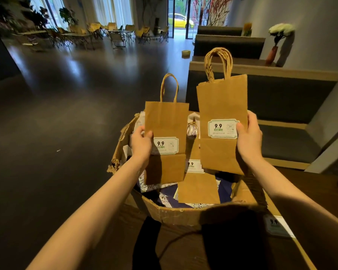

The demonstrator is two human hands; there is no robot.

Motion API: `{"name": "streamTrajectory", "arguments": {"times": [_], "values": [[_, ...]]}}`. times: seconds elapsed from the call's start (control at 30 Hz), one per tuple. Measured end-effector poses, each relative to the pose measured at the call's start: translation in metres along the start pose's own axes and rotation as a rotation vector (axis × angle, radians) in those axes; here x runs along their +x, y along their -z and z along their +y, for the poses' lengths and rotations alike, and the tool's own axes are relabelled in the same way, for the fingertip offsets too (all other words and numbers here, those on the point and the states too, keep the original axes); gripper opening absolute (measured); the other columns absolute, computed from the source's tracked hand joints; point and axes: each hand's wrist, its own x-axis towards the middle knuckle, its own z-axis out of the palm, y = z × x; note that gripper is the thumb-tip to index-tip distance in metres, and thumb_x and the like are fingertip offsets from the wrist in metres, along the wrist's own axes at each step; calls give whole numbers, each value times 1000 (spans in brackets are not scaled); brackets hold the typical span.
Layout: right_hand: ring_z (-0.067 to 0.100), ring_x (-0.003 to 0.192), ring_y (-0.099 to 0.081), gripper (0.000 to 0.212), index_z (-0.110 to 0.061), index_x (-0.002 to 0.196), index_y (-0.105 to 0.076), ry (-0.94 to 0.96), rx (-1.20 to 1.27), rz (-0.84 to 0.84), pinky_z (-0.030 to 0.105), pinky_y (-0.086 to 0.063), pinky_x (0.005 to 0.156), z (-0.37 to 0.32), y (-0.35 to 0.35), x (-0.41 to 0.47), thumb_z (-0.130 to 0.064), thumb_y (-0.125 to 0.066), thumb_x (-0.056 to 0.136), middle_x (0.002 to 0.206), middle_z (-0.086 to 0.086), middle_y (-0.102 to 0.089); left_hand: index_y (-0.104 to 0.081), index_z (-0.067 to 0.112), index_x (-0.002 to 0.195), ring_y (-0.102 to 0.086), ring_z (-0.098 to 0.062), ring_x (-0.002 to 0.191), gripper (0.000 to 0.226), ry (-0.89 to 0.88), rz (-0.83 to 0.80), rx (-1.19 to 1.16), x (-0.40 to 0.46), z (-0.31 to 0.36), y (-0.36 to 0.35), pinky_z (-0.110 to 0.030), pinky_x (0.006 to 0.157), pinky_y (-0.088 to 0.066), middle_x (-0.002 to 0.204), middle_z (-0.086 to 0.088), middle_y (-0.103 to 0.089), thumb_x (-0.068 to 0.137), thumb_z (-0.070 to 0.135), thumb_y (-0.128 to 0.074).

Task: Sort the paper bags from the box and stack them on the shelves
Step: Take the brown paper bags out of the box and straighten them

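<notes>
**Two hands, two lots of bags above the box**

Dark polished floor (pixel 66 114) runs back to folding chairs (pixel 117 36) and a glass door; grey benches (pixel 261 98) stand to the right. Near edge of view: wooden desk (pixel 310 191) carrying a torn cardboard box (pixel 183 213).

Left hand (pixel 141 145): fingers curled round the left edge of one bag (pixel 165 143), thumb on its front face just beside the label. Bag held upright above the box, flat-folded, single twisted-paper handle loop standing up.

Right hand (pixel 249 139): grasps a bunch of bags (pixel 221 121) by the right edge, thumb pressed over the corner of the front label, fingers behind. Several handle loops overlap at the top; exact count of bags in the bunch cannot be told. Bunch held higher than the left bag, tilted slightly, well apart from it.

Count: one bag left, one bunch right, one more brown bag (pixel 198 184) lying flat in the box between them, on dark blue and white patterned paper.

Appearance: brown kraft paper, bottom folded up flat, white green-bordered label (pixel 222 128) printed "9.9". A like label (pixel 275 224) shows on the desk at the box's right.
</notes>
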Motion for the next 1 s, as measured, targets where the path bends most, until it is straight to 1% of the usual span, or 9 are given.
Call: {"name": "streamTrajectory", "arguments": {"times": [0.1,0.2,0.27,0.4,0.5,0.63,0.8,0.87,1.0], "values": [[13,114,-56,38,-19,138,-38,-20,43,26,18,-47,78,-3,5,0,-16,-41,100,127,2,-57,-53,13,101,-64,-21,91,13,-71,-82,-117,-7,14,-7,-33,78,-55,105,-10,-64,99,7,-41],[6,108,-56,37,-17,136,-39,-26,139,-18,28,-51,89,-9,5,-6,-12,-42,99,124,-3,-56,-54,17,100,-64,-11,79,17,-16,-204,-251,-15,22,-21,-22,64,-55,92,1,-66,99,7,-40],[5,110,-56,40,-13,138,-39,-24,201,-67,29,-50,93,-13,2,-11,-10,-42,99,128,-1,-55,-55,16,102,-63,-11,80,17,17,-261,-291,-21,25,-32,-24,64,-53,93,0,-66,99,6,-41],[13,118,-55,38,-10,137,-41,-54,325,-137,27,-48,97,-21,-6,-19,-9,-40,99,130,4,-56,-57,21,94,-64,-19,86,20,-4,-256,-337,-30,26,-50,-35,77,-53,98,-6,-65,96,5,-45],[7,105,-58,28,-12,125,-48,-25,344,-127,18,-48,85,-25,-11,-28,-10,-34,102,117,1,-59,-52,23,92,-65,-20,78,18,7,-232,-355,-37,26,-61,-33,67,-54,93,-8,-66,96,6,-47],[13,122,-50,39,-11,139,-40,-2,279,-117,26,-43,100,-24,-15,-33,-24,-32,102,133,4,-53,-49,21,105,-66,-18,82,22,2,-170,-420,-44,24,-74,-25,65,-56,104,-12,-65,94,1,-48],[-11,96,-56,38,-10,136,-38,27,227,-196,0,-45,72,-20,-3,-27,-16,-44,99,114,-9,-56,-49,13,134,-67,-21,92,42,-65,-218,-304,-43,15,-85,-31,77,-58,111,-12,-66,93,7,-54],[-21,87,-54,35,-9,134,-40,30,232,-156,0,-44,70,-15,5,-22,-13,-42,99,105,-18,-54,-53,14,131,-66,-20,94,37,-114,-307,-200,-36,12,-84,-32,79,-57,107,-10,-66,94,16,-53],[-22,86,-55,33,-6,132,-41,46,213,-19,2,-45,70,-4,20,-14,-12,-40,100,101,-18,-54,-63,9,104,-58,-15,76,24,-98,-443,56,-13,1,-74,-24,64,-47,85,-3,-63,97,27,-48]]}}
